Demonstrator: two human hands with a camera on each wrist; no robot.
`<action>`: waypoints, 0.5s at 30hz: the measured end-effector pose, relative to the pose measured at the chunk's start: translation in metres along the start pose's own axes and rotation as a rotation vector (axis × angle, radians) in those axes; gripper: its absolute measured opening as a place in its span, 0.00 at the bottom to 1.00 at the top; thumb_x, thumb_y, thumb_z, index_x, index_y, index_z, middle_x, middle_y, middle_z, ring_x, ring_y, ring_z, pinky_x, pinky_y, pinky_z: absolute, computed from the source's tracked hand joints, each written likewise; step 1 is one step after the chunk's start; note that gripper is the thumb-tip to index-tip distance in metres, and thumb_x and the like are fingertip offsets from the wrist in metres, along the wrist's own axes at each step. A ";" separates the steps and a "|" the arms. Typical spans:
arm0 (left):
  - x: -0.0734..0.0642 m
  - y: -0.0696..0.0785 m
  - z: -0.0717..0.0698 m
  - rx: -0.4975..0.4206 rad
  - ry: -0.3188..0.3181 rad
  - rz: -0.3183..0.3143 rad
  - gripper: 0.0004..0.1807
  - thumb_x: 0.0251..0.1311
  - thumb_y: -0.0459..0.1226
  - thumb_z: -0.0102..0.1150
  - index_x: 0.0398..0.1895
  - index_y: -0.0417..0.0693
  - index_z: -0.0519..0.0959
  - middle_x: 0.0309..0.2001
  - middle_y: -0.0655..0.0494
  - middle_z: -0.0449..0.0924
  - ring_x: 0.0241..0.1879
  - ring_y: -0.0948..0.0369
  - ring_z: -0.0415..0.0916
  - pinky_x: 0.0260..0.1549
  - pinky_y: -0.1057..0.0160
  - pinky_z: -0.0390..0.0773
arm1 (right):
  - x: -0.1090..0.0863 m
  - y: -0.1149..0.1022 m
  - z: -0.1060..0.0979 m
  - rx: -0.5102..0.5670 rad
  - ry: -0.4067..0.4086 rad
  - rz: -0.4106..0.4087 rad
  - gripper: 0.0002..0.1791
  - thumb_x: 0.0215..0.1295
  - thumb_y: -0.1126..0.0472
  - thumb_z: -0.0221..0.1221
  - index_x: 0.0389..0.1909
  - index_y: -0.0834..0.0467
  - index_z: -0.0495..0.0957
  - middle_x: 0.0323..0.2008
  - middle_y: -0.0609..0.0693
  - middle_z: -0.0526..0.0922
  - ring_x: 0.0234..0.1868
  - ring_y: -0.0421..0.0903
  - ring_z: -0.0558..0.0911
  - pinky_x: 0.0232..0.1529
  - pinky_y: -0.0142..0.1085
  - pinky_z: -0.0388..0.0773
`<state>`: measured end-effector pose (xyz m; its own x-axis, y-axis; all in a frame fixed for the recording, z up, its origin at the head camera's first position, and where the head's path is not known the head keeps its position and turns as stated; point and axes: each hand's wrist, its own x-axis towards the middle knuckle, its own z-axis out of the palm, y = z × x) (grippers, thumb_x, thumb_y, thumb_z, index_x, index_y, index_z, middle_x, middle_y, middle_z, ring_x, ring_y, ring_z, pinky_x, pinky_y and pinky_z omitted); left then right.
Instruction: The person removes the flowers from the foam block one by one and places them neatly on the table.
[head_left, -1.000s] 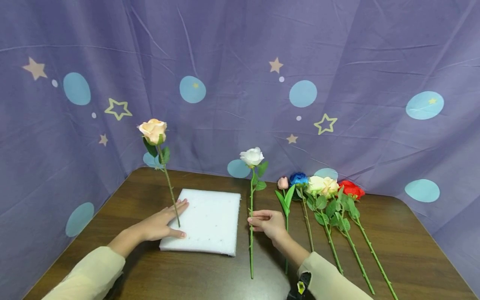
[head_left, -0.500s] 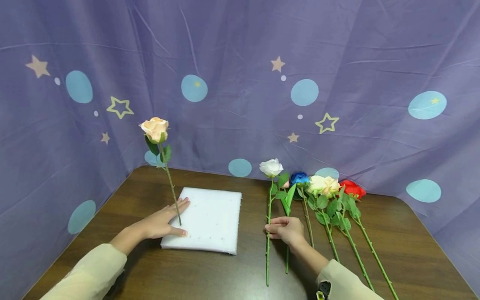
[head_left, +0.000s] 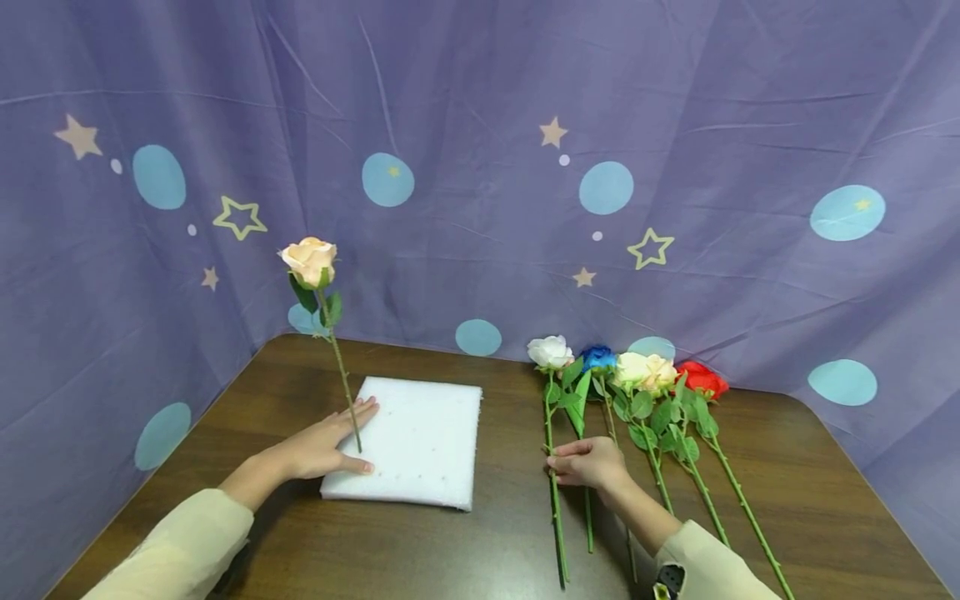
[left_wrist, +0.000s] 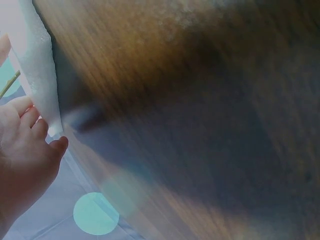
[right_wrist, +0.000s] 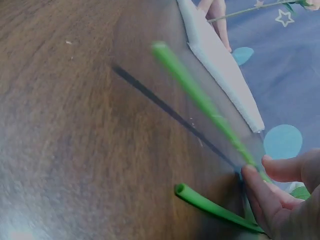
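Observation:
My right hand (head_left: 592, 464) pinches the green stem of a white rose (head_left: 550, 352) between thumb and fingers. In the right wrist view the lower stem (right_wrist: 205, 106) slants close over the table, its dark shadow beside it. Under this hand lies a pink tulip, its bloom mostly hidden behind the white rose and its green leaf (head_left: 577, 406) showing. My left hand (head_left: 318, 446) rests with spread fingers on the left side of a white foam block (head_left: 420, 442). From the foam, between thumb and fingers, a peach rose (head_left: 309, 263) stands tilted slightly left.
To the right, a blue rose (head_left: 599, 358), cream roses (head_left: 647, 372) and a red rose (head_left: 703, 379) lie side by side on the brown table (head_left: 300, 550), stems toward me. A purple curtain (head_left: 480, 167) with stars and dots hangs behind the table.
My right hand has carried the white rose rightward and lowered it from near upright to beside the tulip. The left hand, foam block and peach rose stay in place.

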<state>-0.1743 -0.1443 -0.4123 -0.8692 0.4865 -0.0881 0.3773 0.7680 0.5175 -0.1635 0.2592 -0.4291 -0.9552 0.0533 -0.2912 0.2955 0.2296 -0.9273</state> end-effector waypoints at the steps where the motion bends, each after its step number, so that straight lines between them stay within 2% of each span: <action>1: 0.000 0.000 0.000 -0.001 0.000 0.000 0.55 0.52 0.57 0.63 0.73 0.33 0.52 0.75 0.34 0.45 0.74 0.35 0.41 0.69 0.31 0.45 | 0.000 -0.001 -0.001 -0.002 0.004 -0.008 0.11 0.53 0.74 0.64 0.38 0.76 0.81 0.27 0.59 0.88 0.23 0.42 0.85 0.31 0.36 0.87; 8: 0.000 -0.001 0.000 0.007 0.002 0.001 0.55 0.52 0.58 0.63 0.73 0.33 0.52 0.75 0.34 0.45 0.74 0.35 0.41 0.69 0.31 0.46 | 0.001 -0.014 -0.003 -0.063 0.056 -0.050 0.14 0.53 0.71 0.67 0.41 0.73 0.82 0.31 0.61 0.88 0.26 0.41 0.86 0.34 0.34 0.86; 15: 0.000 -0.002 0.001 0.006 0.000 -0.004 0.55 0.52 0.58 0.63 0.73 0.34 0.51 0.75 0.35 0.45 0.74 0.36 0.41 0.70 0.32 0.45 | 0.003 -0.031 0.003 -0.058 -0.012 -0.097 0.16 0.55 0.70 0.65 0.44 0.74 0.81 0.37 0.63 0.88 0.29 0.40 0.86 0.39 0.36 0.86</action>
<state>-0.1748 -0.1455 -0.4141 -0.8710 0.4830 -0.0900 0.3756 0.7728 0.5116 -0.1752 0.2497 -0.4015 -0.9789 0.0168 -0.2038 0.1999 0.2891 -0.9362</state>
